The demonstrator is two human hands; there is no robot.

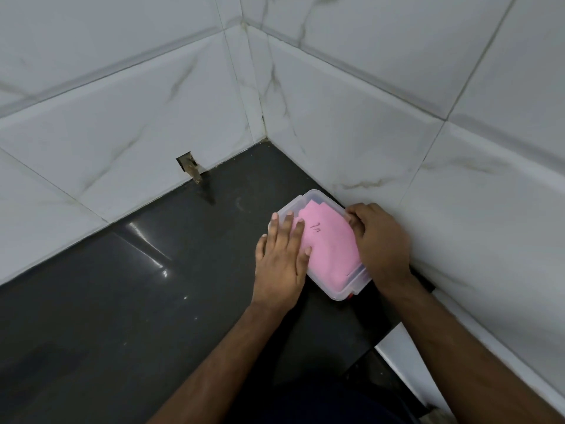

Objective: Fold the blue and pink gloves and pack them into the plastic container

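A clear plastic container (308, 199) sits on the dark countertop close to the right wall. A folded pink glove (328, 243) fills it, flat and on top; no blue glove shows. My left hand (281, 261) lies flat with spread fingers on the container's left edge, its fingertips touching the pink glove. My right hand (377, 240) curls over the container's right rim, its thumb at the far right corner. A small red part (353, 293) shows at the container's near end.
The dark glossy countertop (137, 295) runs into a corner of white marble-look tiled walls (382, 142). A small broken hole with a stub (189, 166) sits in the left wall at counter level. The counter's edge drops off at the lower right.
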